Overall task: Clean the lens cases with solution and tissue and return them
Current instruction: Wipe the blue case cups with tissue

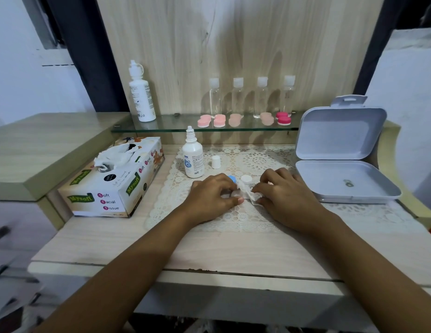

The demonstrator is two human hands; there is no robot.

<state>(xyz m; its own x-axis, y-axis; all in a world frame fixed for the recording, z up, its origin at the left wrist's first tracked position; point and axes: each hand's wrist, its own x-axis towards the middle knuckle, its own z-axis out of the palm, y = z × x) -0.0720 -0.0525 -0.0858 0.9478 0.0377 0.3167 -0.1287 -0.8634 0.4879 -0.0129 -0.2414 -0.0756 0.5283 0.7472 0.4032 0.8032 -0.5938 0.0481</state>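
Note:
My left hand (211, 194) and my right hand (283, 194) meet over the lace mat (209, 219), both pinching a crumpled white tissue (251, 194). My left fingers also hold a small white lens case part (236, 193), mostly hidden. A blue cap (232, 179) and a white cap (246, 179) lie just behind the hands. The small solution bottle (192, 156) stands uncapped behind my left hand, its white cap (216, 162) beside it. Several pink lens cases (219, 121) sit on the glass shelf (161, 127).
A tissue box (113, 181) lies at the left. An open grey plastic box (339, 164) stands at the right. A tall white bottle (141, 92) and several clear bottles (262, 97) stand on the glass shelf against the wooden back panel.

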